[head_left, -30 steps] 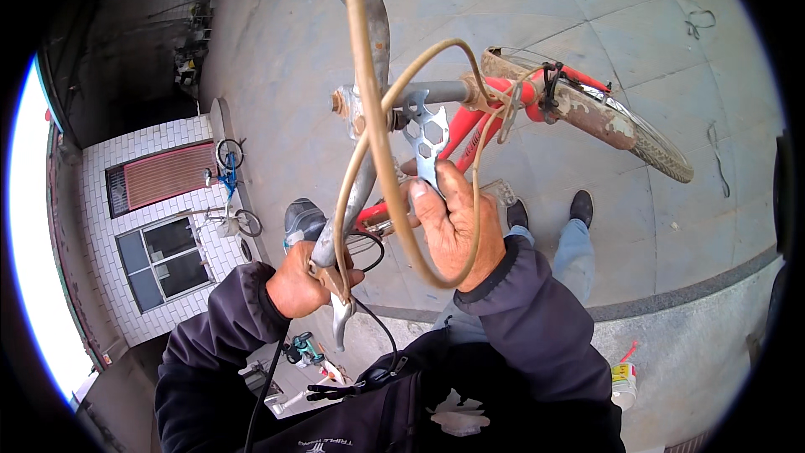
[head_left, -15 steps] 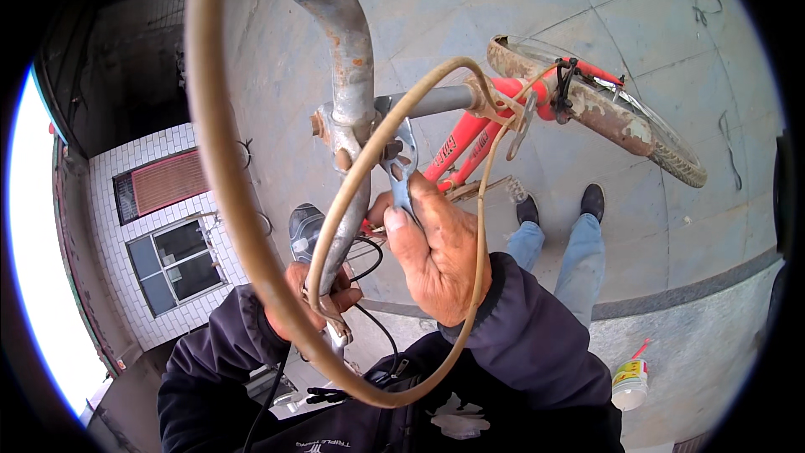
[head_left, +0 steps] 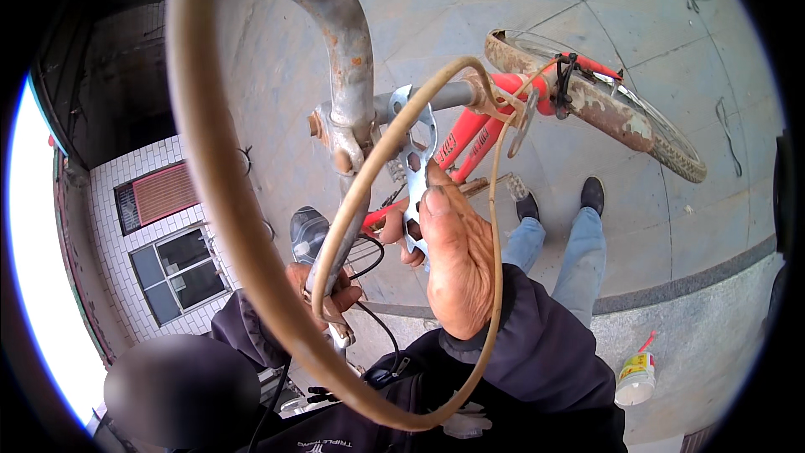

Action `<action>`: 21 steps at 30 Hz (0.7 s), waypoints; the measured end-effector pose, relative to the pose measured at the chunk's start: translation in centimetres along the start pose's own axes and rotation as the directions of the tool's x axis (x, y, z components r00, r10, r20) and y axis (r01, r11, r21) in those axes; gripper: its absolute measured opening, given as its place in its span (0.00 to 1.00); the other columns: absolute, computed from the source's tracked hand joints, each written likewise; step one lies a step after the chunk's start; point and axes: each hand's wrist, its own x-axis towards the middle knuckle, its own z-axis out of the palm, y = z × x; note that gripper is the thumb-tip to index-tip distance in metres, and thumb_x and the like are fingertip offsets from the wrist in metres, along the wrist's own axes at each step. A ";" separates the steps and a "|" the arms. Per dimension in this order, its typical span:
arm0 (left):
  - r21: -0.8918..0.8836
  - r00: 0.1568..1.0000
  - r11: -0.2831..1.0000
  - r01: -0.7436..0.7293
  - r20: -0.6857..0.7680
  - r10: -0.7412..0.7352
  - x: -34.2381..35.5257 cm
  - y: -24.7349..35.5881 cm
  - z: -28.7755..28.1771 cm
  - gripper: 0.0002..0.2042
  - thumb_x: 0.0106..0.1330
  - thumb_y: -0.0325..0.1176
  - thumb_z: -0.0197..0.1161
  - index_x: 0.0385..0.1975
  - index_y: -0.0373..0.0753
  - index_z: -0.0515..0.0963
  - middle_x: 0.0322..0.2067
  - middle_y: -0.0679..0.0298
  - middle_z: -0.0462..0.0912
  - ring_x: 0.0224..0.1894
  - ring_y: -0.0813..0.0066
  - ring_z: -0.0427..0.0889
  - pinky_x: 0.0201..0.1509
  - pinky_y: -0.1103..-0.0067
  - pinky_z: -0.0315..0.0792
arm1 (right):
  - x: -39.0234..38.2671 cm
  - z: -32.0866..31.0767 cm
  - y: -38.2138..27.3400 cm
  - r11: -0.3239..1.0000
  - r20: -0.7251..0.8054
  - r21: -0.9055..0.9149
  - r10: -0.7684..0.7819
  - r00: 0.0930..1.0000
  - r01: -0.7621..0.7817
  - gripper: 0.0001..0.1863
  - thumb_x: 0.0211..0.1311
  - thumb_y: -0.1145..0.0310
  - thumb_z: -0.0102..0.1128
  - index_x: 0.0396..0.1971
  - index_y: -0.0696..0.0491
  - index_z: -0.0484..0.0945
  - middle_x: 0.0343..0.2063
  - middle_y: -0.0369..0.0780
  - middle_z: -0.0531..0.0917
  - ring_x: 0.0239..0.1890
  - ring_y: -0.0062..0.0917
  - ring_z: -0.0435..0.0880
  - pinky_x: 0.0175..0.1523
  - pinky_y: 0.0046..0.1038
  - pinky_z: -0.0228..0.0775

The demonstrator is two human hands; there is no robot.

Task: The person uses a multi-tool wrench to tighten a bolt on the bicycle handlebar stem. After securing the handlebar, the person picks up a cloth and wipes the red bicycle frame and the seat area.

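Observation:
My right hand [head_left: 461, 260] is closed on a flat silver multi-hole wrench [head_left: 412, 164], thumb along its side. The wrench's upper open jaw stands beside the grey stem [head_left: 453, 94], apart from the clamp [head_left: 348, 138] of the bicycle's worn handlebar [head_left: 350, 42]. My left hand [head_left: 340, 292] has its fingers wrapped round the handlebar's near end by the brake lever; the tan cable hides part of it. A rusty bolt [head_left: 315, 124] sits at the clamp's left end. This tan cable [head_left: 251, 226] loops in front of both hands.
The bicycle's red frame [head_left: 470, 138] runs to a muddy wheel [head_left: 671, 151]. Another person's legs [head_left: 583, 256] in jeans stand beyond the bicycle. A white bucket [head_left: 636, 382] is at lower right. A dark blurred round shape [head_left: 180, 390] covers the lower left.
The wrench has come off the clamp area, moving right, and stands more upright in my right hand. My left hand stays put. The dark round shape has appeared at lower left.

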 end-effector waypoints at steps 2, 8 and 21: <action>-0.064 0.997 0.997 -0.043 -0.066 0.039 0.0 1.0 0.8 0.07 0.56 0.29 0.67 0.22 0.34 0.76 0.12 0.67 0.72 0.15 0.81 0.71 0.20 0.80 0.64 | 0.2 0.1 -0.3 0.999 -0.018 -0.039 -0.027 0.999 0.026 0.33 0.72 0.48 0.28 0.63 0.60 0.58 0.26 0.35 0.74 0.28 0.17 0.68 0.35 0.20 0.63; 0.078 0.989 0.988 0.131 0.054 -0.135 -0.4 2.4 0.0 0.07 0.56 0.26 0.68 0.25 0.33 0.75 0.20 0.66 0.76 0.24 0.83 0.71 0.29 0.78 0.69 | 0.8 -0.1 0.5 0.990 -0.005 0.084 -0.112 0.994 0.112 0.30 0.73 0.51 0.34 0.63 0.58 0.61 0.23 0.34 0.71 0.25 0.14 0.64 0.32 0.18 0.60; -0.279 0.903 0.884 0.376 0.325 -0.282 -2.3 4.0 1.8 0.09 0.53 0.18 0.62 0.34 0.30 0.77 0.26 0.61 0.82 0.17 0.83 0.74 0.17 0.86 0.64 | 1.2 -1.4 -2.9 0.991 0.088 -0.075 -0.107 0.990 0.114 0.22 0.70 0.54 0.38 0.35 0.58 0.74 0.22 0.38 0.76 0.26 0.19 0.71 0.35 0.23 0.64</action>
